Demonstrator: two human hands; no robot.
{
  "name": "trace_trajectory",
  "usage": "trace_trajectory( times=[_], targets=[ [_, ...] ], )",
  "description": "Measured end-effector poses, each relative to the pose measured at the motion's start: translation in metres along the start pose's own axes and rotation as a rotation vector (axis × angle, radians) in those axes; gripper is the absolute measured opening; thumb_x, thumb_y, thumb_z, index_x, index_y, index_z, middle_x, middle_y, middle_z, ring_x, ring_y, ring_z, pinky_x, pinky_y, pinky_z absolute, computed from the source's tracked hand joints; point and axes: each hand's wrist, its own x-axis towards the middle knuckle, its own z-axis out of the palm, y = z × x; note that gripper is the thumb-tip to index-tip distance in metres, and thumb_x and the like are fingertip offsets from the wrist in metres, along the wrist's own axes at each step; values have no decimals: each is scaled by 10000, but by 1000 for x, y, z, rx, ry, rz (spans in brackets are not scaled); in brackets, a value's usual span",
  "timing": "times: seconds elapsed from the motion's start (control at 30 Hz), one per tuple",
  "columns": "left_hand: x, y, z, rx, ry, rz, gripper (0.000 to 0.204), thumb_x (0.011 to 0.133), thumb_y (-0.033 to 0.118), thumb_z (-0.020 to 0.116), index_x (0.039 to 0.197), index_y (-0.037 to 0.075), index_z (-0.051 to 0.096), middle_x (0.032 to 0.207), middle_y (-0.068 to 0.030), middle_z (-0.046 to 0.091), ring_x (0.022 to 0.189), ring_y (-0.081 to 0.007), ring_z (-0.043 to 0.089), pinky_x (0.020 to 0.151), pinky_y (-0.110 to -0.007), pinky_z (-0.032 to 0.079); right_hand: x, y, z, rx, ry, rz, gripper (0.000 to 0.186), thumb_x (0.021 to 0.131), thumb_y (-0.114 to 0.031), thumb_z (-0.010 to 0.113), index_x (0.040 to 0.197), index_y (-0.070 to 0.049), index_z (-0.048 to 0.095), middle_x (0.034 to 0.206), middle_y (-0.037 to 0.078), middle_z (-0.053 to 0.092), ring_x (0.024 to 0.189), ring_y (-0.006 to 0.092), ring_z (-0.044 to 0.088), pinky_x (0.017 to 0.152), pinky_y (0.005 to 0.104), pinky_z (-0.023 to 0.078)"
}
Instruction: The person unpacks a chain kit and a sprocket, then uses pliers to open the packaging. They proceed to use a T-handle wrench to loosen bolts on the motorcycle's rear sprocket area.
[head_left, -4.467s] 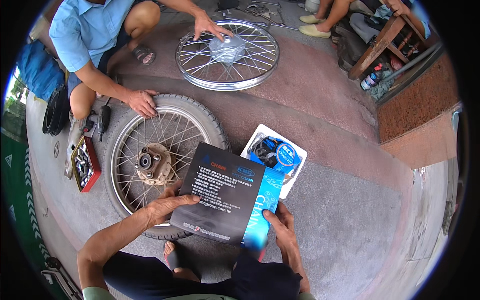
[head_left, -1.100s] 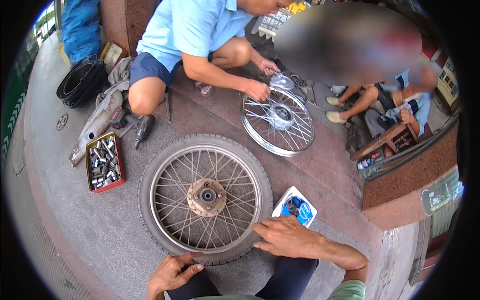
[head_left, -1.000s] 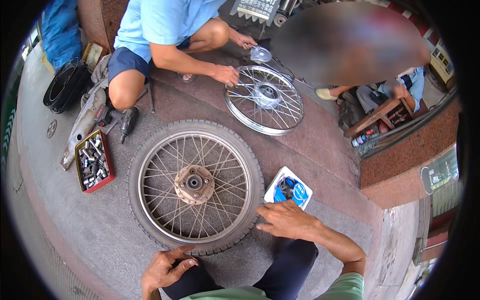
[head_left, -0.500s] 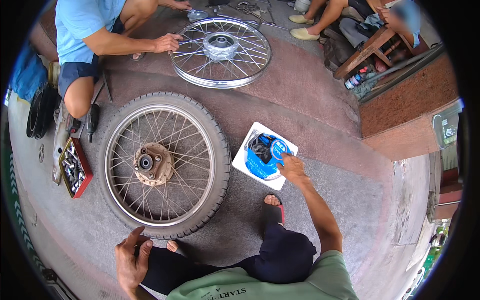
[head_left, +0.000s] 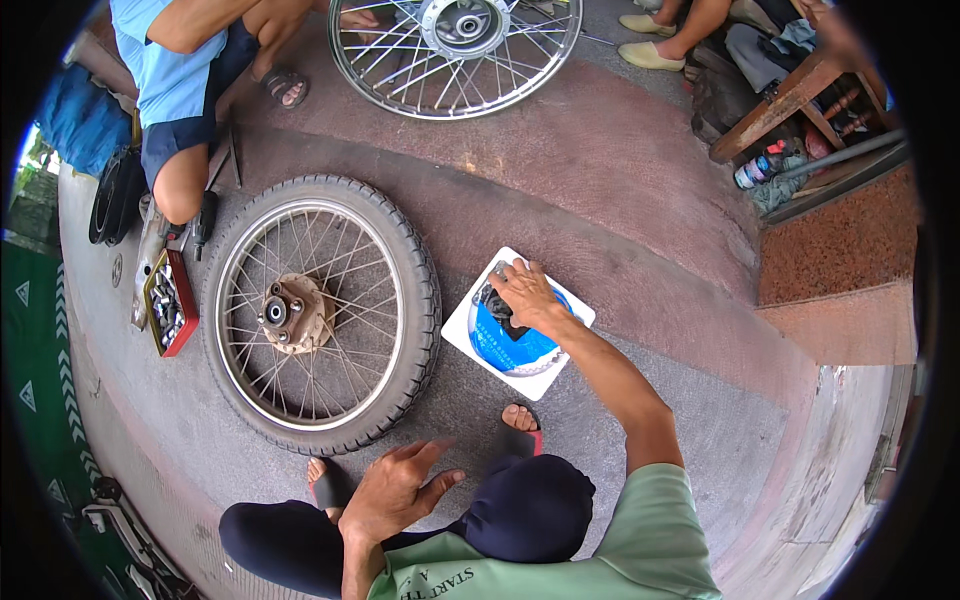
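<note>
Right hand [head_left: 527, 293], fingers spread, over the blue-and-white package [head_left: 503, 343].
The package lies on the ground [head_left: 690, 410] beside the tyred wheel [head_left: 297, 313]; whether the hand grips it, I cannot tell. The left hand [head_left: 392, 490], empty, has thumb and fingers apart.

Right hand [head_left: 528, 298] lies over the blue packet [head_left: 518, 350] in the white tray [head_left: 460, 329], covering part of it; from where I stand, can't tell whether the fingers grip anything underneath. Left hand [head_left: 390, 495]: forefinger tip smeared by blur. Shiny wheel [head_left: 466, 28] cropped at its top by the upper edge. Co-worker [head_left: 185, 85], blue shirt: head cut off, one hand [head_left: 357, 20] partly masked behind that wheel. Red tin [head_left: 184, 340]: metal bits [head_left: 167, 305] too small to sort. Pale frame [head_left: 125, 525], lower left, clipped by dark rim; kind unclear.
</note>
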Motion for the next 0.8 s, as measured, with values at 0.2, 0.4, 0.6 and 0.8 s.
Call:
trace_trajectory(
  times=[0.2,0.4,0.6,0.8],
  targets=[
    [41,-17,30,-137,119,-174,375,872,273,660,1085,-31,605,923,-226,656,847,-372,652,712,-400,509,3,4,-9,76,-105,-32,796,499,-184,872,1170,14,491,1068,119,628,1106,272,529,983,414,351],
    [71,-72,79,-480,150,-368,378,919,270,632,1150,-26,591,915,-105,682,873,-162,635,759,-303,505,5,25,-28,198,-205,-197,613,418,-318,887,927,-35,695,982,143,666,1044,304,577,954,434,392],
    [93,-106,114,-575,111,-347,328,927,260,619,1062,-38,617,865,-54,647,823,-119,588,730,-280,482,-11,30,-32,558,-316,-198,389,545,-292,818,776,-2,702,768,212,666,755,346,660,717,413,499],
    [83,-133,128,-810,134,-379,348,929,283,612,1068,-35,622,906,-76,656,853,-154,611,777,-294,486,-39,47,-52,951,-327,229,294,638,-203,823,822,3,722,759,94,700,719,154,660,648,322,515]
  ],
)
